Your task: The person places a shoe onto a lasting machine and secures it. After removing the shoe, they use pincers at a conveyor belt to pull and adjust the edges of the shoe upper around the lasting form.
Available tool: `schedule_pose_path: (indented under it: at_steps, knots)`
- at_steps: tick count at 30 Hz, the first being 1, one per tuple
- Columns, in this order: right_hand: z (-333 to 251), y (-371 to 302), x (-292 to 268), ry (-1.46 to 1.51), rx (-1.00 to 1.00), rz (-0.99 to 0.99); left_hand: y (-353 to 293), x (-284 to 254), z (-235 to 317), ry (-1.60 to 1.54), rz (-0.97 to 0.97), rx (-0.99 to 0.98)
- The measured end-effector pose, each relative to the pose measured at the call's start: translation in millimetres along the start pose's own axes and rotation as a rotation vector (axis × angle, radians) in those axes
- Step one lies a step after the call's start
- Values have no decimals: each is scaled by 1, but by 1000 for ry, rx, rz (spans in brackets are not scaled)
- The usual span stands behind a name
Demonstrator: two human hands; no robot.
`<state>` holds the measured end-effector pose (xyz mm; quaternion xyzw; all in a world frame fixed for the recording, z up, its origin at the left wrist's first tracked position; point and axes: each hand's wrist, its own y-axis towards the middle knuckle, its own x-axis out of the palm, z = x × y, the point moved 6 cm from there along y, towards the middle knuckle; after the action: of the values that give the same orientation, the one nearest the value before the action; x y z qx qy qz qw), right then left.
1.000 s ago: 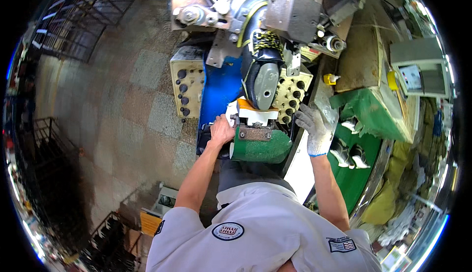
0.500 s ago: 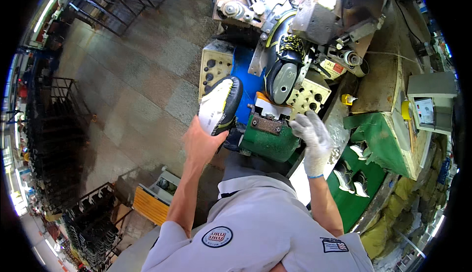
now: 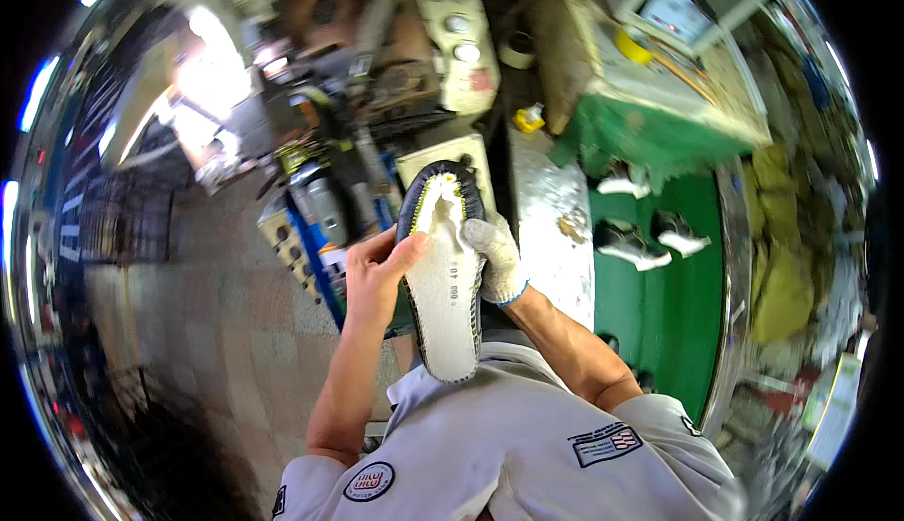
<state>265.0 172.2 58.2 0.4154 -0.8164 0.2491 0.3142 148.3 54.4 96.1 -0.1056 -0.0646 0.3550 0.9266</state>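
A bare left hand (image 3: 375, 271) and gloved right hand (image 3: 499, 259) are gripping an upturned shoe upper (image 3: 444, 281) between them, left of the green belt (image 3: 659, 318), thumbs apparently steadying its pale underside (image 3: 448, 337).

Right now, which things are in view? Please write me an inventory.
Held shoe: one, black with white underside, centre
Machine: one, metallic, upper left
Second shoe: one, dark, at the machine, blurred
Control panel: one, cream, top centre
Bottle: one, yellow, upper centre
Bench: one, cream, upper right
Tape roll: one, yellow, on the bench
Cloth: one, green, over the bench's edge
Strip: one, green, right
Shoes: at least three, black and white, on the strip
Sacks: several, olive, far right
Shirt: one, pale grey, bottom
Left hand: one, bare, fingers on held shoe
Right hand: one, pale-gloved, fingers on held shoe
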Motion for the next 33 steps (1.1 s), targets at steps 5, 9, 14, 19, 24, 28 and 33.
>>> schedule_pose_path:
  at_steps: [5,9,14,19,24,28,33]
  knots:
    - [-59,-46,-126,-522,-112,316,28,93,-63,315,-287,-76]
    - [-94,-144,-313,-829,155,775,20,47,2,644,373,471]
    - [-128,-256,-487,-1435,838,990,68,-69,-10,1225,839,267]
    - [-67,-247,-633,-721,165,1497,131,-116,-54,991,621,153]
    - [-24,-183,-643,182,-565,1689,89,-141,-67,862,235,410]
    - [-20,-157,-567,316,-439,1114,37,-260,-117,771,279,-121]
    - [-27,-99,-309,767,-220,357,75,-81,-76,481,265,-22]
